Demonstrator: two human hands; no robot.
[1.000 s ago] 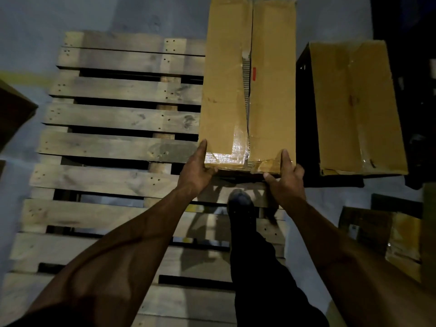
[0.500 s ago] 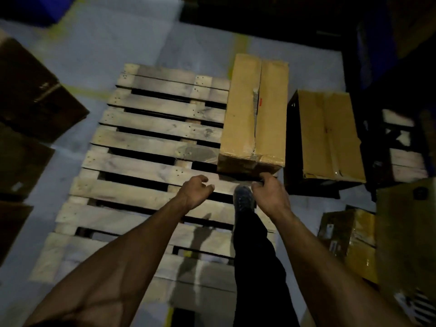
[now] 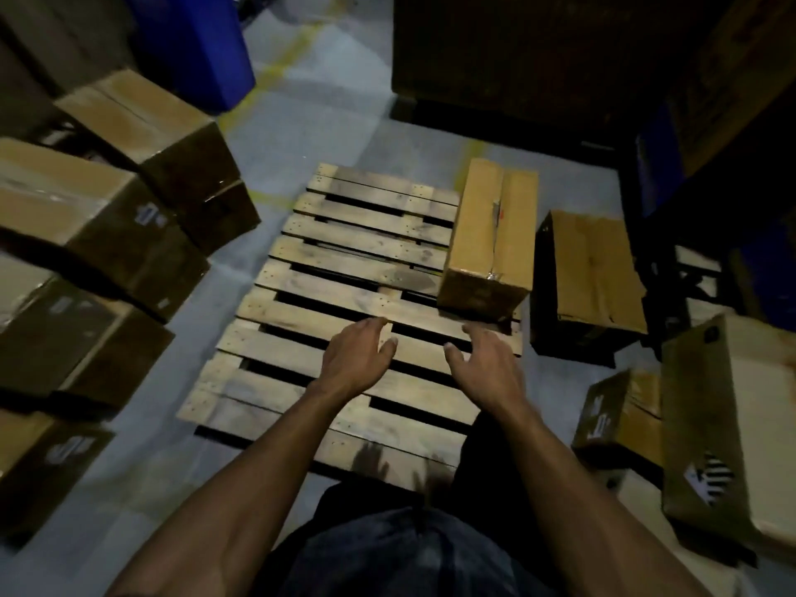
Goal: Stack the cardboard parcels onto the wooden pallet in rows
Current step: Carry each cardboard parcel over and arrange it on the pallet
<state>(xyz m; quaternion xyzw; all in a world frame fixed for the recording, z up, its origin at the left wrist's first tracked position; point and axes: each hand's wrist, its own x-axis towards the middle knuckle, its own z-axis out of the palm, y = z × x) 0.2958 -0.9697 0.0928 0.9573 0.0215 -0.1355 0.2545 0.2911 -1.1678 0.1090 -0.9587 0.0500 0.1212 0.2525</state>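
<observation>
A wooden slatted pallet (image 3: 344, 269) lies on the grey floor ahead of me. One long cardboard parcel (image 3: 491, 234) rests along its far right edge, its taped seam facing up. My left hand (image 3: 357, 359) hovers over the pallet's middle slats, fingers relaxed, holding nothing. My right hand (image 3: 486, 368) floats just short of the parcel's near end, also empty with loose fingers. Neither hand touches the parcel.
Several cardboard boxes (image 3: 107, 234) are piled at the left. Another parcel (image 3: 594, 269) lies on the floor right of the pallet. More boxes (image 3: 728, 424) stand at the near right. A blue bin (image 3: 194, 40) and dark stacks sit at the back.
Both hands have let go of the parcel's near end and drawn back toward me. The view has risen and pulled away, showing the whole pallet and the box piles.
</observation>
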